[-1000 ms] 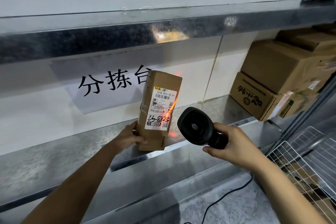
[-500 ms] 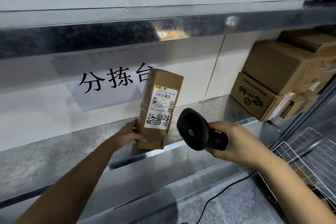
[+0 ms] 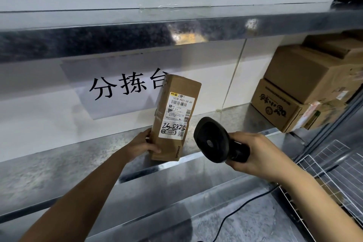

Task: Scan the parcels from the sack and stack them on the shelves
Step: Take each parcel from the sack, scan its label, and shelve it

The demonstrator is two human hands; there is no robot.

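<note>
A tall, narrow brown cardboard parcel (image 3: 173,118) with a white shipping label (image 3: 176,117) stands upright near the front edge of the galvanised metal shelf (image 3: 59,163). The left hand (image 3: 142,144) grips its lower left edge. Just right of it, the right hand (image 3: 253,155) clasps a black handheld barcode scanner (image 3: 213,140) with a trailing black cable (image 3: 231,214). Stacked brown cardboard boxes (image 3: 306,84) sit farther right on the shelf.

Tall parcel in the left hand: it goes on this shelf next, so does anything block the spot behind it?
Nothing visible does. The shelf behind the tall parcel is bare metal back to the wall; the stacked boxes sit well to the right, and the scanner in the right hand is on its near side.
</note>
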